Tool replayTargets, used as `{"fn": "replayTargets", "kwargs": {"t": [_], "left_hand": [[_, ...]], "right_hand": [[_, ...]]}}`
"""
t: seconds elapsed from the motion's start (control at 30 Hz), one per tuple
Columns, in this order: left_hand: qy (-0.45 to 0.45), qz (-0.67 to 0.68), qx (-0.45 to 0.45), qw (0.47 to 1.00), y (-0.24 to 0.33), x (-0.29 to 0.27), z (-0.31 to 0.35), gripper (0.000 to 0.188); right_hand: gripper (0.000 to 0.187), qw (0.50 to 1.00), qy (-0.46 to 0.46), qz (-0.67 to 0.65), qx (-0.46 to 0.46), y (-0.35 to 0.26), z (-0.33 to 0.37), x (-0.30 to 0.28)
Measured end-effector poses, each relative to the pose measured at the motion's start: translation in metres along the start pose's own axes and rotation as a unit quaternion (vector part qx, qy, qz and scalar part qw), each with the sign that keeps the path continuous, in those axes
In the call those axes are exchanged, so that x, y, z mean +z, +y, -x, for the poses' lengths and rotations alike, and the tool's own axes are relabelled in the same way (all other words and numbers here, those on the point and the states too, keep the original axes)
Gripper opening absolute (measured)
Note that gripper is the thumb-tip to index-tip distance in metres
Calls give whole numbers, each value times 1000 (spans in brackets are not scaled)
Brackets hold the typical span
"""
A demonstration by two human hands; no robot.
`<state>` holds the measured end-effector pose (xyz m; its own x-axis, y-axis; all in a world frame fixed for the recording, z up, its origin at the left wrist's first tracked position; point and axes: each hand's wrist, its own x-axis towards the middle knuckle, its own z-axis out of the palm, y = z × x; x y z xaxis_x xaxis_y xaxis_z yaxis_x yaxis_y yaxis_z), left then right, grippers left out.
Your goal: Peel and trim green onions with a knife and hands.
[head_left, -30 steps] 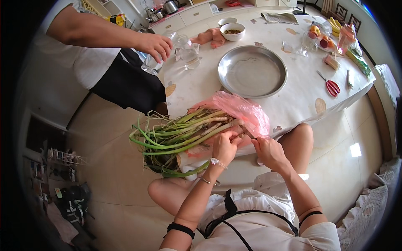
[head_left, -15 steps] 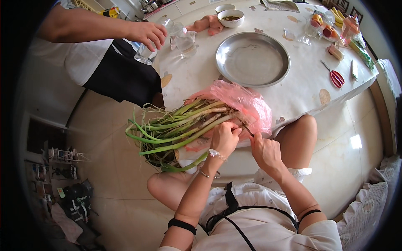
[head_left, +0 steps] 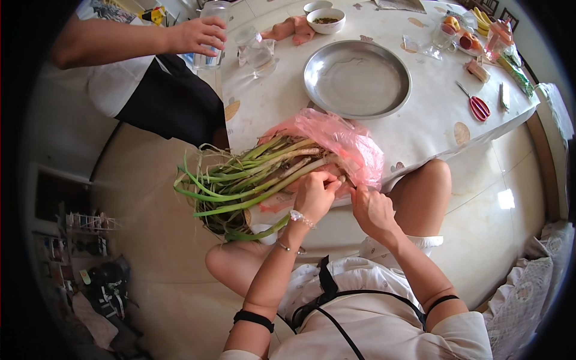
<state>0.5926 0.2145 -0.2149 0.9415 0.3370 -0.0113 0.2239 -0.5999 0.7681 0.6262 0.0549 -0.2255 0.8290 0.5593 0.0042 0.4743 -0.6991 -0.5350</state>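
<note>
A bundle of scallions (head_left: 264, 180) with long green leaves and soil-marked pale stalks lies across a crumpled pink plastic bag (head_left: 363, 150) at the table's near edge, over my lap. My left hand (head_left: 316, 195) pinches a scallion near its pale root end, which pokes out past the fingertips. Just to the right, my right hand (head_left: 373, 211) is closed close to that same end. Whatever it grips is too small and covered to make out. The leaf tips hang off to the left, above my knee.
Beyond the bag stands a wide steel basin (head_left: 357, 78). Red-handled scissors (head_left: 479, 108) lie on the right, near fruit and packages. At the left another person's hand (head_left: 201, 37) holds a clear container (head_left: 211, 60); a glass jar (head_left: 259, 57) and a bowl (head_left: 326, 21) stand farther back.
The other person's hand has raised and straightened the clear container, away from the jar. My hands remain at the root end, with small finger shifts. The whole view has shifted slightly.
</note>
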Motion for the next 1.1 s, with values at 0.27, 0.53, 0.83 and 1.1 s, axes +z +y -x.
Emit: {"fn": "replayTargets", "kwargs": {"t": [0.27, 0.53, 0.83, 1.1], "left_hand": [[-28, 17, -1, 999, 26, -22, 6, 18], [16, 156, -26, 987, 7, -71, 2, 17], [80, 245, -34, 966, 27, -118, 7, 17], [115, 493, -85, 858, 24, -199, 14, 20]], "right_hand": [[31, 999, 32, 17, -30, 1, 4, 5], [35, 999, -26, -11, -26, 0, -8, -40], [38, 995, -95, -28, 33, -1, -9, -71], [36, 948, -158, -276, 22, -28, 5, -79]]}}
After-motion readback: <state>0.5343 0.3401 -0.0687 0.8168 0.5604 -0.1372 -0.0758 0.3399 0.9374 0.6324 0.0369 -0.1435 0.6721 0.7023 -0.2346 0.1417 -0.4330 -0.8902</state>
